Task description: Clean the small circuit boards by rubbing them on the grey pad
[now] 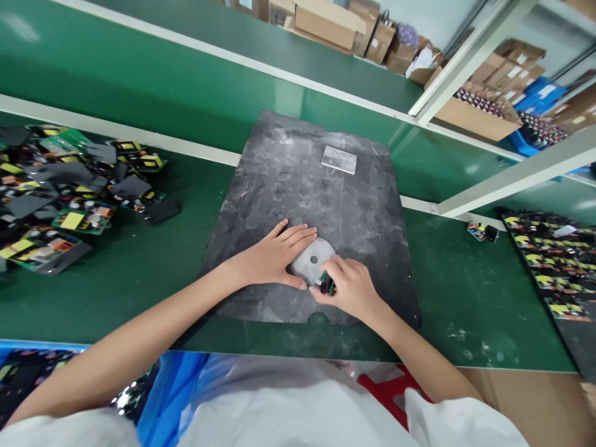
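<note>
A round grey disc point(305, 264) with a hole in its middle lies on a worn black mat point(321, 198). Flat against the disc's left side rests my left hand point(282, 251), its fingers stretched out and thumb apart. My right hand point(349, 282) pinches a small circuit board point(328, 284) with dark and green parts at the disc's lower right edge. The fingers hide much of that board, and whether it touches the disc I cannot tell. Farther back on the mat is a flat silvery rectangular plate point(339, 159).
Circuit boards point(69, 186) and dark sheets are heaped at the left of the green bench point(186, 248). On the right, a single board point(483, 231) lies near a black tray point(572, 338) with rows of boards. A white frame post point(512, 180) slants across the right; cardboard boxes point(326, 25) stand behind.
</note>
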`<action>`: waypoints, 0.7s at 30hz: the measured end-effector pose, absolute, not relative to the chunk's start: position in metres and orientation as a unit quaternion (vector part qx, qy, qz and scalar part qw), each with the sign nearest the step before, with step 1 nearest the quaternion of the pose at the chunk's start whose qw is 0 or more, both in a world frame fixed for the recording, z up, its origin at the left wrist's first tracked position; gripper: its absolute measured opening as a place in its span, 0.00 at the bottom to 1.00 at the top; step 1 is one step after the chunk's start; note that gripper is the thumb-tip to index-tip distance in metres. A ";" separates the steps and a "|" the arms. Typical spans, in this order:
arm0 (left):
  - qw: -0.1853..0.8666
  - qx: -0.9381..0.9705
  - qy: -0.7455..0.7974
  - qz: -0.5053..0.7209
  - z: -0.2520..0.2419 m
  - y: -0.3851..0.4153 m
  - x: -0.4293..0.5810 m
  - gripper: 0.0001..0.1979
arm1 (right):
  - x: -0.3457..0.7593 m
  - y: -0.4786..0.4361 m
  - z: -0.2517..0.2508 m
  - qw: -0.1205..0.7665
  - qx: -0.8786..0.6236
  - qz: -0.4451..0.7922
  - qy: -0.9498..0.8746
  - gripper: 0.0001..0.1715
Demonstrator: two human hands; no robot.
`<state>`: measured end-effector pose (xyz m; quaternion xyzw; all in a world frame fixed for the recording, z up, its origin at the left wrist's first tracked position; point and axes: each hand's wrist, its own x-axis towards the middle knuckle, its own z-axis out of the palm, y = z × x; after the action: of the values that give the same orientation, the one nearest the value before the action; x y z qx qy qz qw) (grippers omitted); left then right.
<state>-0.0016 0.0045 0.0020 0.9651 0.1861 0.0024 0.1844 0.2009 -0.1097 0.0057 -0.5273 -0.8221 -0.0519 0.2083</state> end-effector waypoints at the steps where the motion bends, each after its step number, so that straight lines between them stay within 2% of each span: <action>1: 0.183 0.965 0.190 0.006 0.002 0.005 -0.002 0.52 | 0.201 -0.110 0.006 0.207 -0.541 -0.056 -0.813 0.14; 9: 0.186 0.962 0.197 0.023 0.001 0.006 -0.005 0.47 | 0.204 -0.112 0.014 0.163 -0.508 -0.010 -0.846 0.14; 15: 0.208 0.960 0.185 0.026 0.006 0.008 -0.009 0.46 | 0.221 -0.107 0.016 0.192 -0.548 -0.063 -0.812 0.13; 21: 0.221 0.958 0.182 0.017 0.008 0.011 -0.010 0.45 | 0.209 -0.111 0.010 0.191 -0.508 -0.045 -0.839 0.15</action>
<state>-0.0105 0.0106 0.0084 0.9579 0.1823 0.0167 0.2211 0.2088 -0.1106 0.0102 -0.5077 -0.8389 -0.0449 0.1910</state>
